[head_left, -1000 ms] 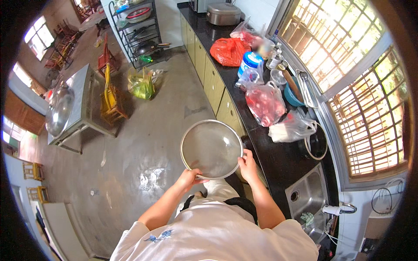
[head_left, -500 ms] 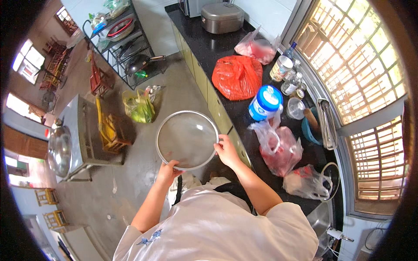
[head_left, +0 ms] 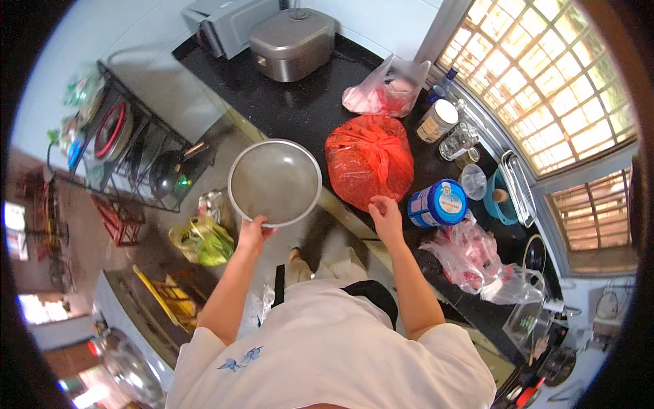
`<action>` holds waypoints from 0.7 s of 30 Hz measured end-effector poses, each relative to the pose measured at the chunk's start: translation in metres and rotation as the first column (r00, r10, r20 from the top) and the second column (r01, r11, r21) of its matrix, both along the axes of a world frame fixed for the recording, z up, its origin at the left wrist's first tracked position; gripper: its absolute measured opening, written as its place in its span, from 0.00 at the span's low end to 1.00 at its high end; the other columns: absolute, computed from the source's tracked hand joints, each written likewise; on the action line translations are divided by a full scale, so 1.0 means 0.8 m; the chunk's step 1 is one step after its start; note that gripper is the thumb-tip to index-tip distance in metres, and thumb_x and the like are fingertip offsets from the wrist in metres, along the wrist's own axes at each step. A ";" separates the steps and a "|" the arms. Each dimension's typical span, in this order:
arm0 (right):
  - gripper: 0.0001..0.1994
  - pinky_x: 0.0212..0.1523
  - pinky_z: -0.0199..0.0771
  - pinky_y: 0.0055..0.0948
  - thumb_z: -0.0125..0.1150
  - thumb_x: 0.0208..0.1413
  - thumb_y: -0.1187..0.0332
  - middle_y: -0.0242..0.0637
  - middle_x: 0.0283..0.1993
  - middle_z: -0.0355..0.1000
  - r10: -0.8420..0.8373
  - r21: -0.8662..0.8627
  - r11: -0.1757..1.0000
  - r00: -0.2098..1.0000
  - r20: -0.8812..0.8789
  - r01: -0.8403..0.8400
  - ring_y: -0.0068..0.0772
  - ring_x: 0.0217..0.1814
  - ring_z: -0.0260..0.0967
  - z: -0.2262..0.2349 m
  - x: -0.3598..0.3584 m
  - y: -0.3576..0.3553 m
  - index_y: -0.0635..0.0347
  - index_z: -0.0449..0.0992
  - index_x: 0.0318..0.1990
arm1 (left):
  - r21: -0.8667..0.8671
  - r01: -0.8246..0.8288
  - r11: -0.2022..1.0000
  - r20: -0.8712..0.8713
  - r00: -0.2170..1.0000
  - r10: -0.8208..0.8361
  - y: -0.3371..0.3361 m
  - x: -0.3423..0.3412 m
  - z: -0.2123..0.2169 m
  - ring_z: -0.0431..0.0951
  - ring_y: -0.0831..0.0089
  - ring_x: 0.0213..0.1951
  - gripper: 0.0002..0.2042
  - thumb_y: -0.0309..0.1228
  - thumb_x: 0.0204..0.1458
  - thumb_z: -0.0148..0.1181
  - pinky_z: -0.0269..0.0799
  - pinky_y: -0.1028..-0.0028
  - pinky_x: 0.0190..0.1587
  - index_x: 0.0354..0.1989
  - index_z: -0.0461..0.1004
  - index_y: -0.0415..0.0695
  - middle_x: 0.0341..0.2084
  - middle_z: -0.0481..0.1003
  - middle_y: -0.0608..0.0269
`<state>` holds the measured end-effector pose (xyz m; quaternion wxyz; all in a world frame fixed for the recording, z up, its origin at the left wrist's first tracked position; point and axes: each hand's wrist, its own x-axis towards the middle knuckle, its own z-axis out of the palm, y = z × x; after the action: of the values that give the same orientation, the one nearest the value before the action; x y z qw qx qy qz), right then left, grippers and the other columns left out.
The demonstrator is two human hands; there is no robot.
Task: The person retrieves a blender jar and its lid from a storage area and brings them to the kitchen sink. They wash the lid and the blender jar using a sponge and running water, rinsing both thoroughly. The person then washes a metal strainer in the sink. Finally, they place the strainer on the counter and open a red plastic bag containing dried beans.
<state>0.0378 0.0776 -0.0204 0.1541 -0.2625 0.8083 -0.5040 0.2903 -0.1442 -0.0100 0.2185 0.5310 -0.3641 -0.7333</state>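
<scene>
Head view, left hand (head_left: 253, 232) pinching sieve (head_left: 274, 182) rim, right hand (head_left: 385, 215) loosely spread near red bag (head_left: 368, 161)

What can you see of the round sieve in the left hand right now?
The round sieve is a wide, shallow bowl of grey mesh inside a pale metal rim, and it looks empty. The left hand grips its near rim alone; the right hand is off it, beside the red bag. It hangs roughly level in the air over the counter edge and the floor, touching nothing else.
</scene>
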 end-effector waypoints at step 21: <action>0.20 0.39 0.68 0.25 0.68 0.48 0.57 0.37 0.32 0.74 -0.716 0.183 0.696 0.689 0.110 0.694 0.25 0.35 0.70 -0.025 -0.153 -0.158 0.70 0.76 0.35 | 0.046 0.479 0.877 0.048 0.875 -0.481 -0.272 -0.237 -0.072 0.77 0.63 0.38 0.27 0.28 0.52 0.54 0.78 0.64 0.39 0.60 0.53 0.50 0.47 0.70 0.57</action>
<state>-0.0843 -0.0488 -0.0403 0.0340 0.1236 0.8606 -0.4929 0.1005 -0.3617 -0.0677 0.0105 0.4488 -0.4786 -0.7546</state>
